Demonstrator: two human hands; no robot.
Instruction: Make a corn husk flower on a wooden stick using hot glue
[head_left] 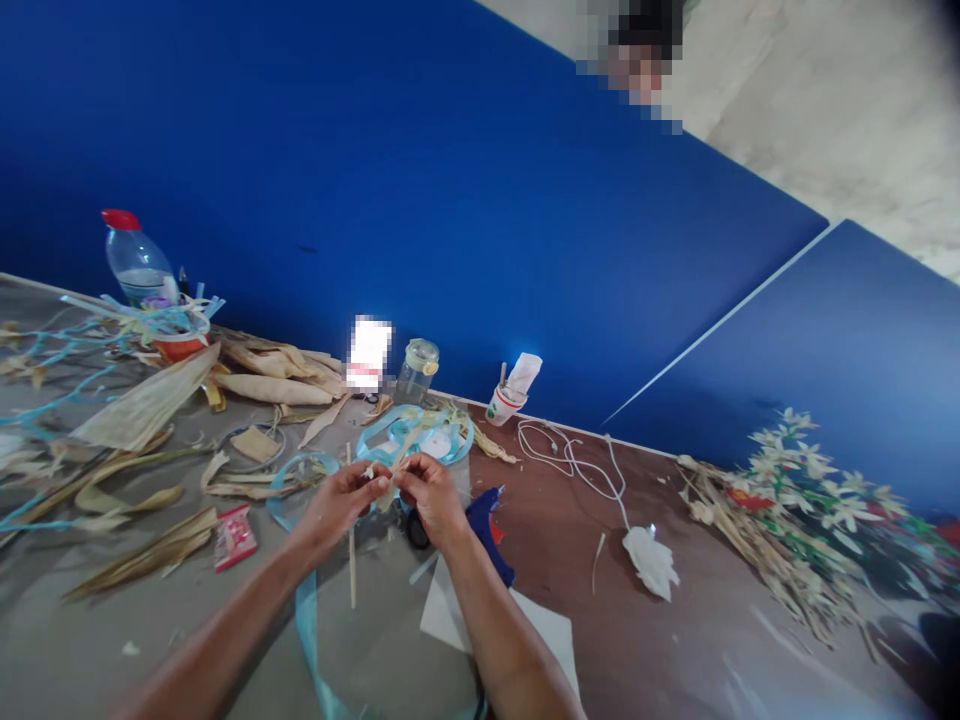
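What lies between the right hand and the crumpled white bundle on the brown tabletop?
The head view shows, going from the right hand, a dark blue curved tool, then a thin pale strip, before the bundle.

Husk strip (407, 445) pale straw, dry husks (277, 389) tan to yellowish brown, ribbon (307, 620) plain light blue. Partition (375, 180) solid deep blue; tabletop (555, 520) grey in one part, reddish brown in another; bottle cap (121, 219) red, packet (235, 538) pinkish red with white marks. Cup (504, 404) white with red and green markings, tool (487, 540) dark blue, cable (574, 460) white, flowers (810, 480) cream-white and green.
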